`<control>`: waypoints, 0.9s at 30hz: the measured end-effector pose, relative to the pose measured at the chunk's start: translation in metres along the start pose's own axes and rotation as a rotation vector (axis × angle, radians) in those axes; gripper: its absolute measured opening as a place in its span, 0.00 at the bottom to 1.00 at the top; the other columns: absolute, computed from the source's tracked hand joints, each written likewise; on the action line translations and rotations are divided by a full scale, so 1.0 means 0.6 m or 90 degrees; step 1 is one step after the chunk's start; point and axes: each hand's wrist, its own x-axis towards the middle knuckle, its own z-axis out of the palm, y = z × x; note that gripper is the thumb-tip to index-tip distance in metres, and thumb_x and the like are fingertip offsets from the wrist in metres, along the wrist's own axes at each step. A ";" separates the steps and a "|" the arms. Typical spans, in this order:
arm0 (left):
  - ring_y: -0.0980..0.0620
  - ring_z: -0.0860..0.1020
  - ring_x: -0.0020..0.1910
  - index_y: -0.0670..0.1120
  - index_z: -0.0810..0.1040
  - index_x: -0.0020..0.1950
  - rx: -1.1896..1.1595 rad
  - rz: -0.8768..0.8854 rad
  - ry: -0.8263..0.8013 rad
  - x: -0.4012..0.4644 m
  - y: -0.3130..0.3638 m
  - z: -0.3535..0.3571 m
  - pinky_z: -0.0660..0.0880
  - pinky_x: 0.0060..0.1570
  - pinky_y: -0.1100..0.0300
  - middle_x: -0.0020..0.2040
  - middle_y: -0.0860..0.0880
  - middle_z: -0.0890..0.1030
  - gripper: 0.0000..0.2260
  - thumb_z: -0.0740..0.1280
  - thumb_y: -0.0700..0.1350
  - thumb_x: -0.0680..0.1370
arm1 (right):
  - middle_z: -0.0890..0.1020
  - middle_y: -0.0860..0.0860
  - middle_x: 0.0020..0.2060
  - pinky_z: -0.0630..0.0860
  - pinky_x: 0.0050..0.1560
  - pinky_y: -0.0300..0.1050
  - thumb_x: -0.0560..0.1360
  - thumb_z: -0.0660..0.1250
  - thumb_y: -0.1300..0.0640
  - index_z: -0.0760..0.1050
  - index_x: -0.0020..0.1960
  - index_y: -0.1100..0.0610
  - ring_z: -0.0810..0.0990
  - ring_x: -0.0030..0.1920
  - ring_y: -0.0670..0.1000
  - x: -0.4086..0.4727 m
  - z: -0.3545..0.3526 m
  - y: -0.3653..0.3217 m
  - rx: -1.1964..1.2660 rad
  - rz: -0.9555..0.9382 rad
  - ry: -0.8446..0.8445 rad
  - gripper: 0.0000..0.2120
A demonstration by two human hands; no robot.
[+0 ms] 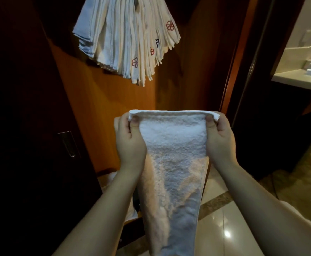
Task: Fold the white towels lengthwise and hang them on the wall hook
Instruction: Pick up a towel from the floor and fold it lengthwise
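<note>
Here we are at the wooden wall, and the white towel [171, 163] is up in front of the person, held out by its top edge and hanging straight down between the forearms, its lower end running off the bottom of the view. The left hand [128, 141] pinches the top left corner, thumb on the near face and fingers curled behind; the right hand [219, 137] does the same at the top right corner, so both are gripping cloth. It looks like soft, thick terry, light enough for two pinches to carry, and limp: it sags inward below the hands and will drape rather than hold a crease (so I'd judge the corners and the top hem the right places to keep hold, with the fold pressed flat before it goes up). Up and to the far left hangs a fanned bunch of hung towels [127, 39], some with small embroidered logos, but the hook they hang from is mostly hidden and cut off by the top edge. How many layers the held towel already has, I can't tell. Low on the left, something pale sits behind the left forearm, too dark to name. Far right, a pale counter [297, 80] shows dimly.
</note>
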 end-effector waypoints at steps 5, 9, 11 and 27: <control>0.67 0.72 0.45 0.45 0.79 0.55 0.052 0.089 -0.022 0.010 0.001 -0.012 0.66 0.43 0.75 0.46 0.58 0.72 0.11 0.59 0.48 0.85 | 0.80 0.30 0.44 0.69 0.39 0.24 0.83 0.59 0.45 0.74 0.49 0.32 0.78 0.45 0.32 0.003 -0.011 -0.004 -0.027 -0.011 0.039 0.09; 0.66 0.76 0.43 0.59 0.79 0.50 -0.007 0.047 -0.063 0.016 0.016 -0.025 0.69 0.42 0.72 0.44 0.60 0.80 0.08 0.61 0.52 0.83 | 0.80 0.31 0.43 0.70 0.39 0.24 0.82 0.60 0.44 0.75 0.49 0.36 0.78 0.44 0.33 0.007 -0.017 -0.007 -0.022 -0.007 0.046 0.07; 0.67 0.77 0.42 0.63 0.80 0.49 -0.058 -0.018 -0.090 0.018 0.022 -0.032 0.71 0.40 0.74 0.42 0.62 0.81 0.08 0.62 0.53 0.83 | 0.81 0.33 0.42 0.70 0.38 0.25 0.82 0.60 0.42 0.77 0.48 0.35 0.79 0.43 0.34 0.007 -0.018 -0.008 -0.008 0.006 0.040 0.08; 0.57 0.81 0.41 0.55 0.83 0.46 -0.208 -0.077 -0.108 0.031 0.031 -0.056 0.77 0.39 0.63 0.40 0.56 0.83 0.08 0.65 0.49 0.81 | 0.86 0.46 0.44 0.80 0.38 0.40 0.75 0.64 0.33 0.82 0.50 0.40 0.86 0.43 0.46 0.021 -0.012 -0.022 0.152 0.091 -0.035 0.15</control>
